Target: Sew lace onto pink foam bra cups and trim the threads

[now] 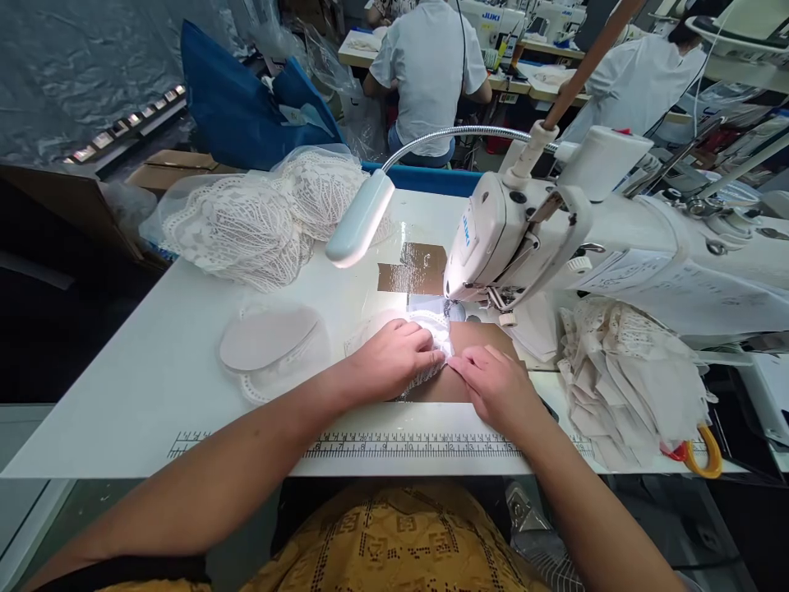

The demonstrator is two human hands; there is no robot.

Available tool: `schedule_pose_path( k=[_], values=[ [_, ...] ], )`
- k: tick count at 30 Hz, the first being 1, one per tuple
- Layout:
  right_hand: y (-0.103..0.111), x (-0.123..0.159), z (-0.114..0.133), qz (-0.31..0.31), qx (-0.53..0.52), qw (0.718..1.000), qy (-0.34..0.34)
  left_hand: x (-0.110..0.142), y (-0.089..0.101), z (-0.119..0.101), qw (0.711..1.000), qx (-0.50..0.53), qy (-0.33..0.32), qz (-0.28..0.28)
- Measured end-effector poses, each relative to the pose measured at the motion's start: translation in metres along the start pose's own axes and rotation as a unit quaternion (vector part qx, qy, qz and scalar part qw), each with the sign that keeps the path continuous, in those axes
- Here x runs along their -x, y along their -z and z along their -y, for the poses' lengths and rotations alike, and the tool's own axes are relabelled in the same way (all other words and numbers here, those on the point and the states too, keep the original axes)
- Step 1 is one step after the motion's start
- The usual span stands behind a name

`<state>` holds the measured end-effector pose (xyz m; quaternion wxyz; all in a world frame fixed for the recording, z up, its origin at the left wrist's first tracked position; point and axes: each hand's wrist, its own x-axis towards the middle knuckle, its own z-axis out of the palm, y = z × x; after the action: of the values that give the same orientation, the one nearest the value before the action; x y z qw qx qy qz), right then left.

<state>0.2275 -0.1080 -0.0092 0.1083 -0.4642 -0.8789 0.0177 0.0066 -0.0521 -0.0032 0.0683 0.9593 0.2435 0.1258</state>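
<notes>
Fingers [422, 339] curled nearly closed, both hands [394, 358] [496, 388] hold white lace [440, 327].

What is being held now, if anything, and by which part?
White lace piece: the right grip appears to pinch its near right edge; the left grip rests on top, fingertips partly hidden.

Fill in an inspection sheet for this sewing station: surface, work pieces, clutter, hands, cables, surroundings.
Surface: white table, ruler printed along its near edge.
Work pieces: white lace-edged piece beneath the left hand, in front of the sewing machine.
Clutter: lace bundles at far left; fabric pile at right, beside orange-handled scissors.
Hands: left hand on the piece; right hand at its edge, grip unclear.
Cables: dark cord hanging beyond the table.
Surroundings: co-worker seated ahead; blue material at left.
</notes>
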Motion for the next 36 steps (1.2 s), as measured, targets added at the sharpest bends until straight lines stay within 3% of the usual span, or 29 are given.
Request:
schedule_pose_path(
  k=[15,24,36],
  values=[
    [-0.0013,0.0015,0.0012,-0.014,-0.027,0.999,-0.019,0.0024,-0.0003,0.0002,1.000,-0.026,-0.006,0.017],
    [-0.0003,0.0023,-0.0054,-0.043,-0.113,0.992,-0.046,0.0001,-0.0014,-0.0006,0.999,-0.030,-0.007,0.027],
    [-0.0082,-0.0024,0.0031,-0.046,-0.005,0.999,-0.029,-0.0012,-0.0047,0.0015,1.000,-0.016,0.001,0.005]
  ],
)
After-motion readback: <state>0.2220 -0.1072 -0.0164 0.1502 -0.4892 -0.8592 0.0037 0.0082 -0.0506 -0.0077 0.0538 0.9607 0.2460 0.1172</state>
